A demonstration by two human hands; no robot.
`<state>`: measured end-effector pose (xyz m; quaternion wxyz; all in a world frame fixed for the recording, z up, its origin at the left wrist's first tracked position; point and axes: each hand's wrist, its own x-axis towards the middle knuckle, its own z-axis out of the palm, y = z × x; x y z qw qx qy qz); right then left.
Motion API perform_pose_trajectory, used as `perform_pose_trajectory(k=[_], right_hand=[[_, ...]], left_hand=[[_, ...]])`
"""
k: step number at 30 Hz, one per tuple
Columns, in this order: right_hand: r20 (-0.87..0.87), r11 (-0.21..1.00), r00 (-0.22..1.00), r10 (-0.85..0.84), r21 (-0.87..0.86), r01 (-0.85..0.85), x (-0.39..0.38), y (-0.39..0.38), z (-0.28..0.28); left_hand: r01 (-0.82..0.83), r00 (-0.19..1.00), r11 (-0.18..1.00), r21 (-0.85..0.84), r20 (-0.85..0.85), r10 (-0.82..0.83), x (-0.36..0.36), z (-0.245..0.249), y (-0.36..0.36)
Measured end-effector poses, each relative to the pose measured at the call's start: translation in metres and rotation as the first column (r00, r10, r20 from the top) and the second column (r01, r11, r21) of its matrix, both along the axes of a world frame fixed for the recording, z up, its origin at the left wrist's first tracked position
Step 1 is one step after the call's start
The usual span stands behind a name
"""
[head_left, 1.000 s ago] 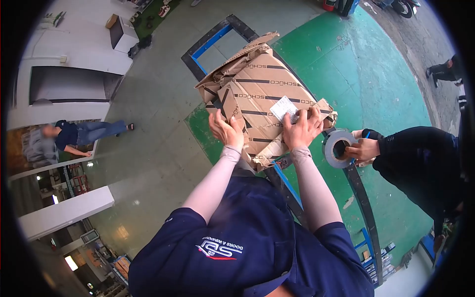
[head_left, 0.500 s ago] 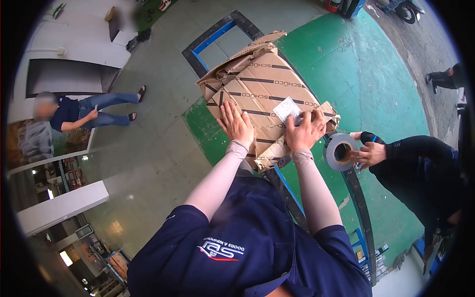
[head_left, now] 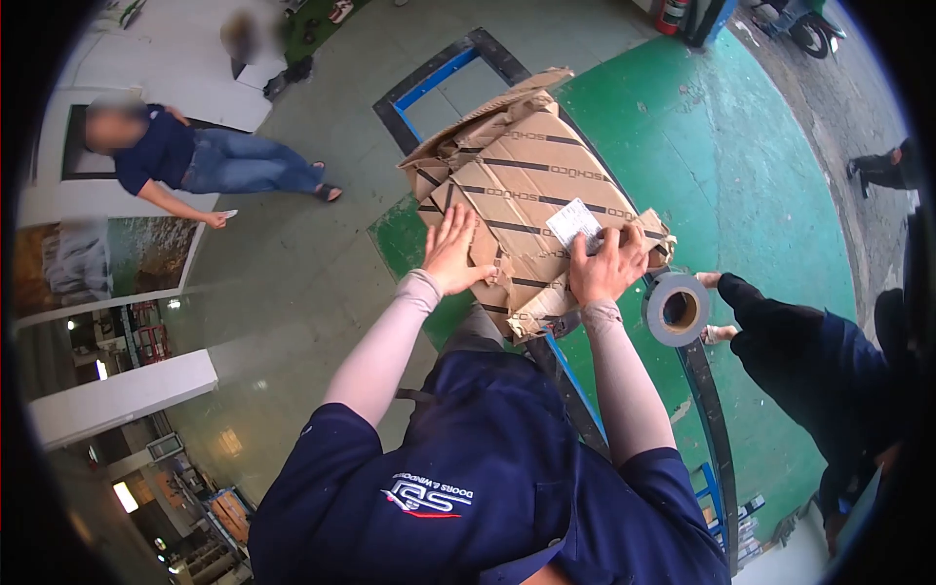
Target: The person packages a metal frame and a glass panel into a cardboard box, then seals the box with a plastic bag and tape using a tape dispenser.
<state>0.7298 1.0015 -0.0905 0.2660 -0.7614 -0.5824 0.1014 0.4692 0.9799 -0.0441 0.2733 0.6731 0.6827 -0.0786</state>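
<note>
A battered cardboard box [head_left: 531, 175], printed with black stripes and lettering, lies in front of me with torn, folded edges. My left hand [head_left: 451, 252] rests on its left side, fingers stretched out and spread over the cardboard. On the lower right part, my right hand [head_left: 609, 265] has its fingers bent and pressed together on the cardboard. Beside those fingers a white printed label [head_left: 573, 224] shows, partly covered by them. To the right of my right hand is a large roll of grey tape [head_left: 662, 322].
A black and blue metal frame [head_left: 710, 419] runs under and around the box. At right is a person in dark clothing [head_left: 804, 346]; another person in jeans [head_left: 239, 161] stands at left. A fire extinguisher [head_left: 672, 16] and a motorcycle [head_left: 811, 37] are at the far right.
My left hand has shifted left and slightly down on the box, while my right hand stays on it. The co-worker's hand has left the tape roll. The person at left has moved.
</note>
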Motion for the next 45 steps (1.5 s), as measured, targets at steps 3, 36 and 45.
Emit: perform_pose_trajectory(k=[3,36,45], right_hand=[[0.037,1.000,0.999,-0.002,0.002,0.002,-0.001,-0.001,-0.005],[0.084,1.000,0.996,-0.018,0.001,0.018,-0.006,0.000,0.004],[0.096,0.997,0.994,-0.060,-0.042,0.065,-0.009,0.002,0.006]], left_hand=[[0.079,0.994,0.990,0.115,-0.089,-0.069,-0.006,-0.028,-0.010],[-0.414,0.291,0.844,-0.342,0.828,0.479,-0.166,-0.004,0.232],[0.118,0.276,0.562,-0.818,0.571,0.773,-0.091,-0.057,0.249]])
